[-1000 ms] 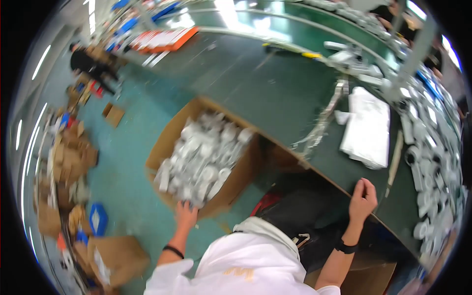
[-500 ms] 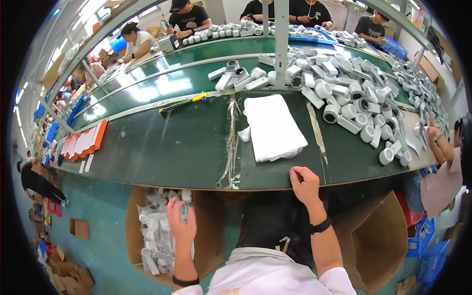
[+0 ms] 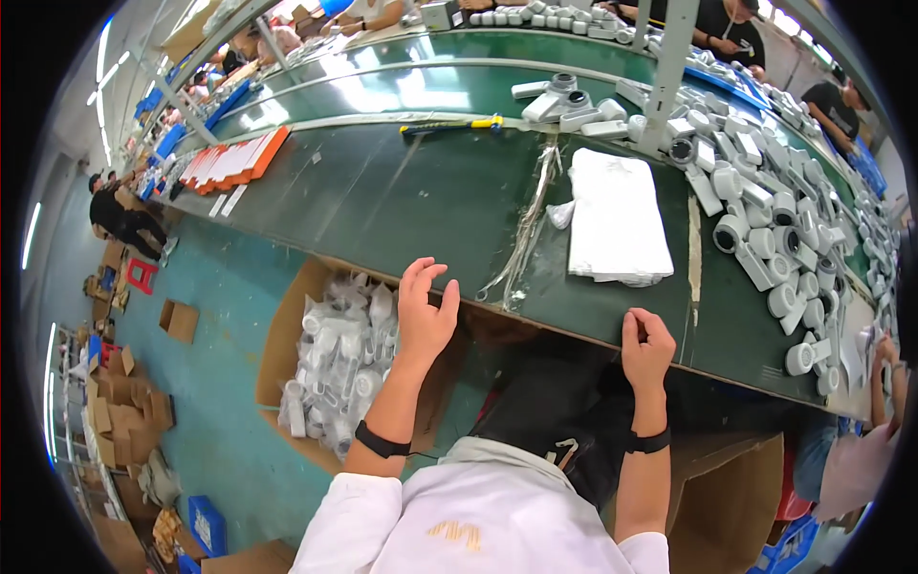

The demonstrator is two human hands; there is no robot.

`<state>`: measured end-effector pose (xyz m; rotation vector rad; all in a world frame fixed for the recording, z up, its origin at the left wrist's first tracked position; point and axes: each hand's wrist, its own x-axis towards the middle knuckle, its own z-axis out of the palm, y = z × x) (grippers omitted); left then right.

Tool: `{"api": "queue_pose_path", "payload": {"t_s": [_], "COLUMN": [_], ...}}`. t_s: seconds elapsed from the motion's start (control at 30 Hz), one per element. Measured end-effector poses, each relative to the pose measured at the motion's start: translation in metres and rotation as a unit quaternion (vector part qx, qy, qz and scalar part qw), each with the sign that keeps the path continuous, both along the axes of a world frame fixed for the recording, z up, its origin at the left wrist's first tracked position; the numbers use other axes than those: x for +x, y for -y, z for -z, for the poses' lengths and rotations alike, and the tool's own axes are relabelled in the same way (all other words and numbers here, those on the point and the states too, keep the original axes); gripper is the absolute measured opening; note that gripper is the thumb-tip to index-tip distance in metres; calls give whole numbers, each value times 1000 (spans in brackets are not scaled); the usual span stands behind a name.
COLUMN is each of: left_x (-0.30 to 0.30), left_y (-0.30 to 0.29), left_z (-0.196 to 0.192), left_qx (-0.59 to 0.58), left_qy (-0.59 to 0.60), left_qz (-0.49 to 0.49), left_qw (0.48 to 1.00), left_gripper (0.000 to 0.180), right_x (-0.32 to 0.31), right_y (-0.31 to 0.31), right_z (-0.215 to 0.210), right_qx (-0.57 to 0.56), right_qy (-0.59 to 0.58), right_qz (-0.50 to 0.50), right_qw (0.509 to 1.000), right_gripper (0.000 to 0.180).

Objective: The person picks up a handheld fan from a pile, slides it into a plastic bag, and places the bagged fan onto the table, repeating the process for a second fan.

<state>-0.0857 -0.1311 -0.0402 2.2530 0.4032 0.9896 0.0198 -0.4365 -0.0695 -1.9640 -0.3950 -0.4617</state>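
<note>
While the left hand (image 3: pixel 424 311) hangs empty with fingers spread at the near edge of the green table (image 3: pixel 402 196), the right hand (image 3: pixel 647 349) rests on that same edge, fingers curled loosely and holding nothing. Below and left of the left hand sits a cardboard box (image 3: pixel 287 330) full of bagged white parts (image 3: pixel 339 359). Beyond it lies a strip of clear plastic (image 3: pixel 528 230); past the right hand, a stack of white bags (image 3: pixel 617 215).

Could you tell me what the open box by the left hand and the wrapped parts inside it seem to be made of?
The box looks like brown corrugated cardboard, matte, with folded flaps. The parts appear to be white plastic in clear, glossy film bags, judging by the crinkled glints.
</note>
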Motion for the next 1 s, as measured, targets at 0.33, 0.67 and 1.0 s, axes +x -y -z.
{"api": "queue_pose_path", "payload": {"t_s": [0.33, 0.67, 1.0], "left_x": [97, 104, 108], "left_y": [30, 39, 40], "left_z": [26, 28, 20], "left_qx": [-36, -42, -30], "left_qy": [6, -41, -48], "left_qz": [73, 111, 127], "left_qw": [997, 992, 990], "left_gripper": [26, 25, 24], "right_x": [0, -1, 133], "right_y": [-4, 7, 152], "right_z": [0, -11, -32], "right_qx": [22, 102, -329], "right_qy": [33, -87, 21], "right_qz": [5, -1, 322], "right_qw": [999, 991, 887], "right_gripper": [3, 7, 53]}}
